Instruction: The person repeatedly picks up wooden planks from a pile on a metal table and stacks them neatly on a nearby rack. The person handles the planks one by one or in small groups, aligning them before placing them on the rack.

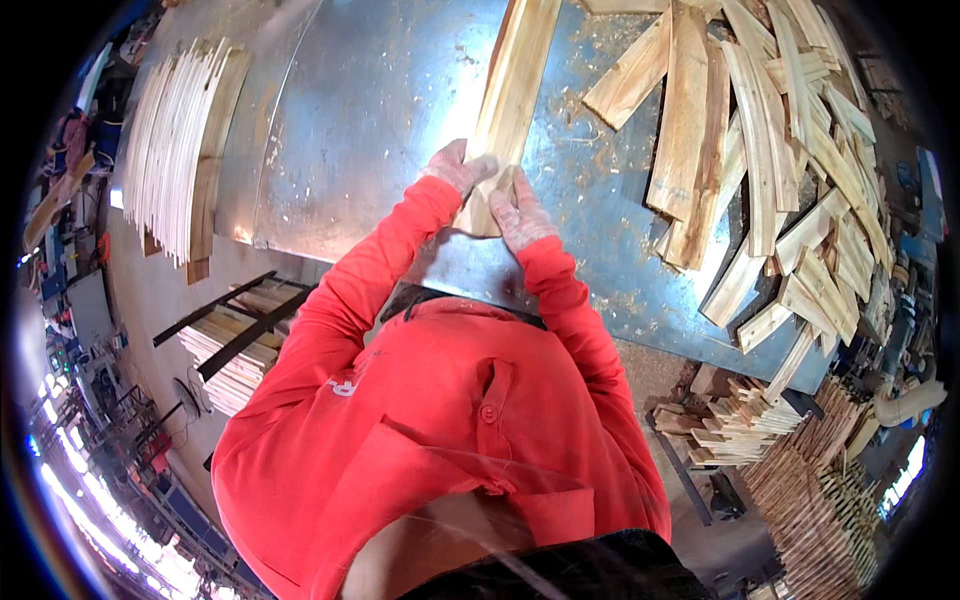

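Note:
A long pale wooden board lies on the metal table, running away from me toward the top edge of the view. A lengthwise line shows along it; I cannot tell whether it is one board or two together. My left hand grips the left edge near the close end, thumb over the top face. On the opposite edge, a little closer to my body, my right hand is closed around the board with its fingers along the side. The undersides of both hands are hidden.
The metal table carries sawdust and chips. Loose boards lie heaped at the right. A row of thin strips stands on the left. Below are stacked wood on a dark rack and a large pile of slats.

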`<state>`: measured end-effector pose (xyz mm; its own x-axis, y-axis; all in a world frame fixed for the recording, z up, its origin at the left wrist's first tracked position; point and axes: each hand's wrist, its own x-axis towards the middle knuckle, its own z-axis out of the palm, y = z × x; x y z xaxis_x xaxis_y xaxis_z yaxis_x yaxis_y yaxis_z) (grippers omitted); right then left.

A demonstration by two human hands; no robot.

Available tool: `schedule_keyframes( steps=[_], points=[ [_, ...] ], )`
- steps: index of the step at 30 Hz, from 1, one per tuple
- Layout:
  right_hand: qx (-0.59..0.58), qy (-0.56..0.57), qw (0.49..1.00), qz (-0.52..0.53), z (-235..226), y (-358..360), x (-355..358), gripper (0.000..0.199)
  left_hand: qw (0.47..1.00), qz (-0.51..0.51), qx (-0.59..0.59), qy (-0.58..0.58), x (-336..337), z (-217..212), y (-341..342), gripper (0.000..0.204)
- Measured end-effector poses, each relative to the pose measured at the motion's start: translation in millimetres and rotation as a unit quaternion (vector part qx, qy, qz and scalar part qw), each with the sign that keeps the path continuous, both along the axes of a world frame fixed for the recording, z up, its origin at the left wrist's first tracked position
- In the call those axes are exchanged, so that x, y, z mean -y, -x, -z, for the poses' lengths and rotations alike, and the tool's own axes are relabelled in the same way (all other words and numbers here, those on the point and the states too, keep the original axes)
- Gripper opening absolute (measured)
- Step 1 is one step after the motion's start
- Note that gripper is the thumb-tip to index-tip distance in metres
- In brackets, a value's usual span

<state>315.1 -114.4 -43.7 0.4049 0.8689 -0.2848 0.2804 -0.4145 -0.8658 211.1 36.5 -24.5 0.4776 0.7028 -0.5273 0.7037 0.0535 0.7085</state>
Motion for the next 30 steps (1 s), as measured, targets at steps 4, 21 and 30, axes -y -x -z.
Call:
schedule_keyframes(
  steps=[4,21,30],
  points=[
    [-0.123,-0.016,0.991,0.041,3.9,6.4,-5.1,0.104,0.997,0.022,0.072,-0.032,13.8,-21.9,-18.5,0.072],
    [-0.122,0.039,0.954,0.269,6.2,-44.4,66.6,0.054,0.817,-0.01,0.371,0.442,27.6,10.8,44.5,0.077],
    [0.24,0.041,0.941,0.234,-36.4,-20.8,45.8,0.074,0.935,-0.05,0.305,0.173,59.8,-25.9,67.1,0.061]
  ],
)
